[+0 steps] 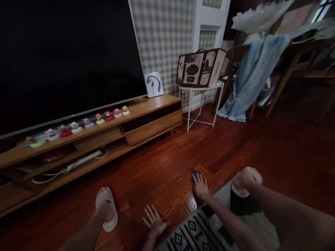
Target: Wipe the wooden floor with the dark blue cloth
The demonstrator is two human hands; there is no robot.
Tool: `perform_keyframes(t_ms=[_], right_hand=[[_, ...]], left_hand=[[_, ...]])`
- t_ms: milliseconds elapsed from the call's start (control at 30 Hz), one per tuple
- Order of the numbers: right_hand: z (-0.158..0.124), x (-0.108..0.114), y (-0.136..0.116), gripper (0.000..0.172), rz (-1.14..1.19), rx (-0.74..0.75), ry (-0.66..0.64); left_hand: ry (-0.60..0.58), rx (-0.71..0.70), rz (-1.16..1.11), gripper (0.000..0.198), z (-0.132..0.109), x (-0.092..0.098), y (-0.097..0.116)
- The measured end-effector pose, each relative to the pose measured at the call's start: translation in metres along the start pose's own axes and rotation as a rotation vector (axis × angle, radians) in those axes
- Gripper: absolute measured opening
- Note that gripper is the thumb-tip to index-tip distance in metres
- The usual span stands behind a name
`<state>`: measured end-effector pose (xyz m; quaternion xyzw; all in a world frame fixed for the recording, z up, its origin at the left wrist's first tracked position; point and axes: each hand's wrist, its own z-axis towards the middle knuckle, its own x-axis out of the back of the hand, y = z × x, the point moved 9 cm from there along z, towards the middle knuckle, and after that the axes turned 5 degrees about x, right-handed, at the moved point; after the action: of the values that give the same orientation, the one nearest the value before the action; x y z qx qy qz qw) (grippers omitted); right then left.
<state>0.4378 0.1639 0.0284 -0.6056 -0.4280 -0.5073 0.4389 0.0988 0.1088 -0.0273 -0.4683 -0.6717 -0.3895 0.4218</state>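
Observation:
My left hand (155, 221) lies flat on the reddish wooden floor (139, 191), fingers spread, with nothing in it. To the right and farther forward, my right hand (200, 187) holds a small dark green cloth (194, 174) down against the floor. The cloth pokes out in front of and beside the fingertips; the rest is hidden under the hand. Just behind both hands runs the edge of a grey and black patterned rug (189, 237).
A wooden TV cabinet (152, 105) with several small figurines (100, 119) stands ahead, below a large TV (61, 52). A suitcase-style box (198, 69) rests on a white side table (201, 89). Jeans (251, 73) drape over a chair. My slippered feet (106, 208) flank my hands.

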Motion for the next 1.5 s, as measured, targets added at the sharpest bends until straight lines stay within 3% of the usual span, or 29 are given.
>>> perform_keyframes(t_ms=[67, 133, 233, 367, 433, 500, 533, 633, 733, 833, 900, 967, 1133, 1200, 1233, 1267, 1333, 1400, 1500], right_hand=[[-0.006, 0.001, 0.013, 0.065, -0.010, -0.063, 0.016], [-0.021, -0.006, -0.001, 0.065, 0.013, -0.083, 0.038], [-0.052, -0.027, -0.066, 0.064, 0.070, 0.057, 0.043], [-0.094, -0.059, -0.168, 0.060, 0.152, 0.468, -0.038], [-0.101, -0.062, -0.192, 0.061, 0.178, 0.635, -0.074], [-0.086, -0.055, -0.182, 0.062, 0.159, 0.648, -0.091], [-0.071, -0.047, -0.163, 0.062, 0.134, 0.583, -0.092], [-0.022, -0.014, -0.067, 0.061, 0.040, 0.220, -0.060], [-0.003, 0.012, 0.029, 0.060, -0.021, -0.060, -0.008], [-0.008, 0.017, 0.077, 0.062, -0.062, -0.225, 0.029], [-0.017, 0.013, 0.072, 0.064, -0.075, -0.309, 0.073], [-0.024, 0.002, 0.033, 0.065, -0.058, -0.272, 0.090], [-0.041, -0.035, -0.122, 0.062, 0.101, 0.269, -0.006], [-0.051, -0.039, -0.158, 0.061, 0.155, 0.495, -0.021], [-0.052, -0.039, -0.164, 0.061, 0.166, 0.580, -0.029], [-0.050, -0.037, -0.162, 0.061, 0.168, 0.631, -0.035], [-0.034, -0.028, -0.136, 0.061, 0.147, 0.616, -0.032], [-0.007, -0.015, -0.084, 0.058, 0.102, 0.457, 0.008], [0.026, 0.006, 0.014, 0.057, 0.029, 0.082, 0.122]], left_hand=[[-0.053, 0.016, 0.020, 0.120, -0.005, 0.002, 0.001], [-0.091, 0.025, 0.033, 0.118, -0.011, 0.007, 0.003], [-0.093, 0.038, 0.042, 0.117, -0.016, 0.015, 0.005], [-0.052, 0.026, 0.053, 0.116, -0.017, 0.019, 0.005], [-0.059, 0.015, 0.062, 0.116, -0.017, 0.017, 0.006], [-0.054, 0.015, 0.067, 0.115, -0.017, 0.015, 0.005], [-0.045, 0.016, 0.069, 0.113, -0.016, 0.013, 0.004], [-0.007, 0.003, 0.064, 0.111, -0.011, 0.006, 0.004], [0.028, -0.001, 0.052, 0.112, -0.005, -0.003, 0.003], [0.094, 0.013, 0.058, 0.112, -0.005, -0.004, 0.004], [0.182, 0.019, 0.071, 0.111, -0.011, 0.002, 0.006], [0.296, 0.010, 0.082, 0.106, -0.019, 0.011, 0.011], [0.455, 0.018, 0.072, 0.093, -0.035, 0.024, 0.016], [0.452, 0.023, 0.058, 0.087, -0.031, 0.025, 0.013], [0.446, 0.003, 0.044, 0.082, -0.027, 0.027, 0.012], [0.438, -0.033, 0.025, 0.077, -0.022, 0.029, 0.010], [0.422, -0.129, -0.023, 0.066, -0.009, 0.035, 0.009], [0.410, -0.206, -0.072, 0.058, 0.007, 0.043, 0.006], [0.427, -0.226, -0.137, 0.057, 0.032, 0.054, -0.001]])
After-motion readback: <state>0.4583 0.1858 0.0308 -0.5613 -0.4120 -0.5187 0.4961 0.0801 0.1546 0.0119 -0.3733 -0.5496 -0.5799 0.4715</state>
